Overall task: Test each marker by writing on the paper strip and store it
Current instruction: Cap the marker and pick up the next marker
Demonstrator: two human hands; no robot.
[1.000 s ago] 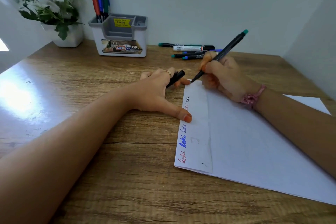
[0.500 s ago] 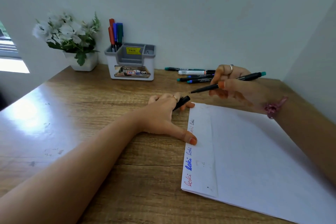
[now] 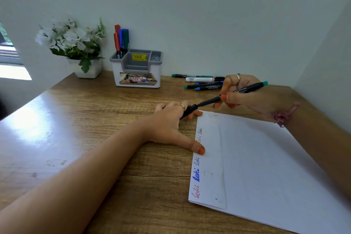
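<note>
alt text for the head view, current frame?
A person's right hand brings a black marker tip-first to its cap, held between fingers of the left hand, whose thumb presses the written-on paper strip. Behind, on the wooden desk, three markers stand in a grey organizer and several lie loose.

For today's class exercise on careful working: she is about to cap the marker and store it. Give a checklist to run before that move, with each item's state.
1. Right hand grips the black teal-ended marker: ok.
2. Left hand holds the black cap: ok.
3. Tip in line with cap: ok.
4. Cap clicked on: not ok.
5. Grey-and-white plastic organiser has room: ok.
6. Marker's test mark on white paper strip: cannot tell.
</note>
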